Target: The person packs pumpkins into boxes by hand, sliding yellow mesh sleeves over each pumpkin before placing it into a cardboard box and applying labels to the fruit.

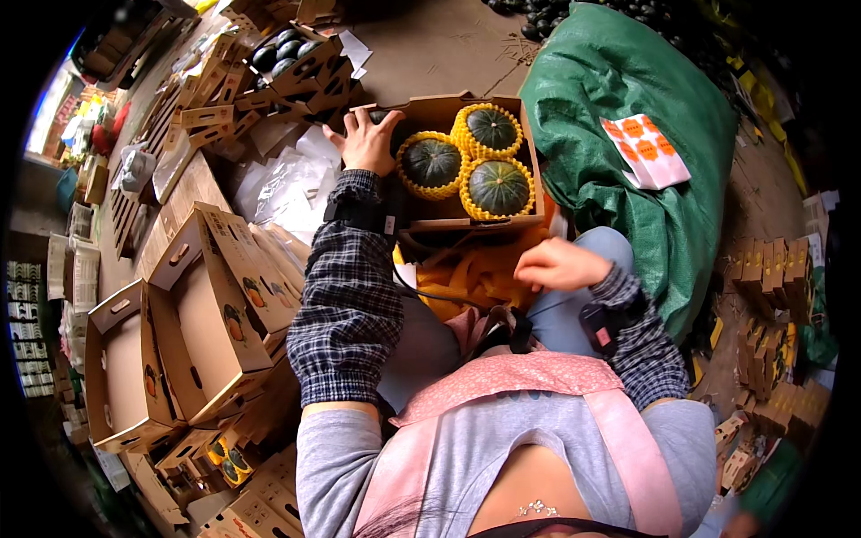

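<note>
Before me is a cardboard box [464,220] holding dark green squashes in yellow foam nets, one at the left [432,165], one at the upper right [493,129] and one at the lower right [499,186]. My left hand [368,144] lies with spread fingers at the box's left end, beside a dark round thing partly hidden by the fingers; whether it grips anything is unclear. Below the box's right corner, over my knee, my right hand [562,264] hovers with curled fingers and no visible object. Yellow-orange foam nets [471,272] are heaped between the box and my lap.
A large green woven sack [625,87] stands to the right, with a sheet of orange stickers [647,151] on it. Empty cardboard boxes [202,309] are stacked at the left. White plastic sheets [292,181] lie beside my left arm. Another box of dark squashes [286,50] stands beyond.
</note>
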Available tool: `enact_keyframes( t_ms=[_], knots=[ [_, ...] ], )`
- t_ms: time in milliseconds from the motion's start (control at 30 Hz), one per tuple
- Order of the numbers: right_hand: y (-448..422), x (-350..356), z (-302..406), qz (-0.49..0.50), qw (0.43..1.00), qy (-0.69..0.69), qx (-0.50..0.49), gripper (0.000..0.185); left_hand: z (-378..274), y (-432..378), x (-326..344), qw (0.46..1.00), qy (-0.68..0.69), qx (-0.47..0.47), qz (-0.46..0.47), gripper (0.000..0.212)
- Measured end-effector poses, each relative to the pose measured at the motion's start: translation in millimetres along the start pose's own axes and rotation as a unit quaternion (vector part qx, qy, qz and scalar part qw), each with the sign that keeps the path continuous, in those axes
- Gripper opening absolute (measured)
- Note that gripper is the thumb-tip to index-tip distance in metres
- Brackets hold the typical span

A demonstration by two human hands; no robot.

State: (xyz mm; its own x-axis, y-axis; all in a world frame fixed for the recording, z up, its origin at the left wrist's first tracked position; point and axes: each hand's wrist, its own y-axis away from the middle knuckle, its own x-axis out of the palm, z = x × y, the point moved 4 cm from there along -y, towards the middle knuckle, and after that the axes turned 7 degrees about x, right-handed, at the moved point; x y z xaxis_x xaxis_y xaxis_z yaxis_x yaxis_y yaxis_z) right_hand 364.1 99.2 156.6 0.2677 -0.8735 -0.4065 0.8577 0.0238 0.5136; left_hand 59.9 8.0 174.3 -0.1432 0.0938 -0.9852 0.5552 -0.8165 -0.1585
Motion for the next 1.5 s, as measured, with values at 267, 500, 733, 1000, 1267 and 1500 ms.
enact_keyframes(
  t_ms=[267, 500, 733, 1000, 1267, 1500],
  knots=[
    [-119, 108, -128, -0.292, 0.925, 0.242, 0.016, 0.035, -60, 15, -52, 0.905, 0.341, 0.242, -0.083, 0.082],
    [-124, 106, -109, -0.307, 0.923, 0.228, 0.034, 0.035, -66, -6, -31, 0.866, 0.445, 0.197, -0.113, 0.029],
    [-122, 102, -101, -0.302, 0.925, 0.228, 0.035, 0.035, -57, -31, 29, 0.950, 0.245, 0.191, -0.025, 0.041],
    [-67, 55, -65, -0.226, 0.932, 0.266, 0.098, 0.035, -58, -30, 33, 0.951, 0.212, 0.222, 0.047, 0.032],
    [78, -36, 35, -0.346, 0.904, -0.220, -0.118, 0.009, -91, 22, -81, 0.931, 0.260, 0.110, -0.230, 0.036],
    [38, -30, 69, -0.470, 0.794, -0.294, -0.250, 0.027, -142, 104, -126, 0.792, 0.532, 0.220, -0.203, 0.033]
  ],
)
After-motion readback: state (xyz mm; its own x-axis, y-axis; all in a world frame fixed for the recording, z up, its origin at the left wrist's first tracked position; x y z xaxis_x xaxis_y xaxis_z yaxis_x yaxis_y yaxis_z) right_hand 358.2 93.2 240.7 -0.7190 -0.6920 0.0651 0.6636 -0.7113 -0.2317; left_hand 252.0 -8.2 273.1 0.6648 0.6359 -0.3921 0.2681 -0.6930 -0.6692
